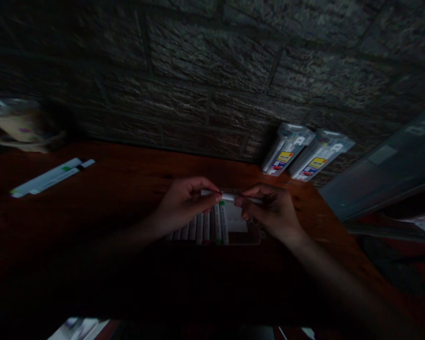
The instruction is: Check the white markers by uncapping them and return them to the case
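A white marker (229, 196) lies crosswise between my two hands, above a clear plastic case. My left hand (186, 200) pinches its left part between thumb and fingers. On the other side, my right hand (271, 208) grips the right part the same way. Beneath them, several white markers (206, 227) stand side by side in the clear case (260, 236), one showing a green end. A pale sheet (237, 219) shows in the right part of the case. The dim light hides fine detail on the held marker.
Several white markers (49, 179) lie at the left on the wooden table (127, 174). A drink cup (17, 120) sits in a holder at the far left. Two clear packs, one left (283, 148) and one right (320, 156), lean against the stone wall (212, 71).
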